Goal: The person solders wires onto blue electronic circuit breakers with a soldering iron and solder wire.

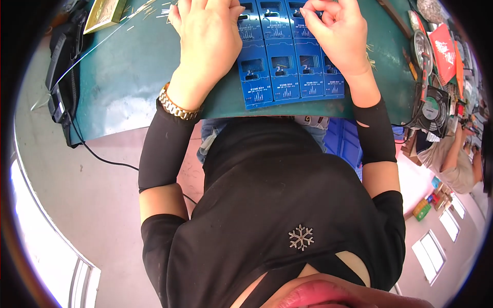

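A panel of blue circuit boards (284,95), with rectangular cut-outs and white print, lies on the green table top close to me. My left hand (209,38) is palm down at its left edge. The fingers are spread, their tips partly cut off by the upper border, and the thumb reaches the panel's edge. Over the panel's upper right part, my right hand (340,36) has thumb and forefinger pinched together. Whatever sits in that pinch is too small to make out. Thin brass-coloured pins (144,9) are scattered left of my left hand.
A shallow wooden-framed tray (106,15) stands at the far left on the table (138,77). A black bag-like object (64,66) is at the left edge, with a cable below. On the right are a small black fan (434,110), tools and a red piece (442,51). Another person (452,164) is beyond.
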The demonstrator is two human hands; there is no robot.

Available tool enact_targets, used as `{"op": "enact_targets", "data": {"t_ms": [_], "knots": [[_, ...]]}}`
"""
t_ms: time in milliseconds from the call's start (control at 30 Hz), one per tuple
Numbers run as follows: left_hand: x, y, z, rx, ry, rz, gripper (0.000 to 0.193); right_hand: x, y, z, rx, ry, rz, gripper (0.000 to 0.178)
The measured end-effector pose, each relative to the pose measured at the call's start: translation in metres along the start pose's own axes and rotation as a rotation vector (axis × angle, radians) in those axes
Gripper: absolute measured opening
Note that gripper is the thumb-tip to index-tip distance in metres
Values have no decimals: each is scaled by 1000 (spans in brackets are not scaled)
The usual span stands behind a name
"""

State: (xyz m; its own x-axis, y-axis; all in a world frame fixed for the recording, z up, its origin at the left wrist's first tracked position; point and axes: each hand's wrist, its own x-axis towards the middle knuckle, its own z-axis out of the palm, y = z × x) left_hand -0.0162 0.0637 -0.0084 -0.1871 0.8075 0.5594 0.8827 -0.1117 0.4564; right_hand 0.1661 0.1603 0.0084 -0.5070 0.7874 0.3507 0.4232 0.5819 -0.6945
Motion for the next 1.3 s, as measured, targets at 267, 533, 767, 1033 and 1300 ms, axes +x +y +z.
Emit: {"op": "enact_targets", "data": {"t_ms": [267,533,767,1033,1300], "knots": [[3,5,-9,-357,46,-142,12,8,-12,-3,-17,-41,87,40],[1,7,-20,-347,-62,-133,7,16,-23,-5,12,-108,227,42],[1,7,-23,-404,-111,-125,9,18,-14,-6,139,-149,297,34],[0,7,-26,-394,-111,-88,11,16,23,-1,243,-186,38,34],[-1,6,-27,-391,-90,-44,13,18,15,13,393,-114,-190,37]]}}
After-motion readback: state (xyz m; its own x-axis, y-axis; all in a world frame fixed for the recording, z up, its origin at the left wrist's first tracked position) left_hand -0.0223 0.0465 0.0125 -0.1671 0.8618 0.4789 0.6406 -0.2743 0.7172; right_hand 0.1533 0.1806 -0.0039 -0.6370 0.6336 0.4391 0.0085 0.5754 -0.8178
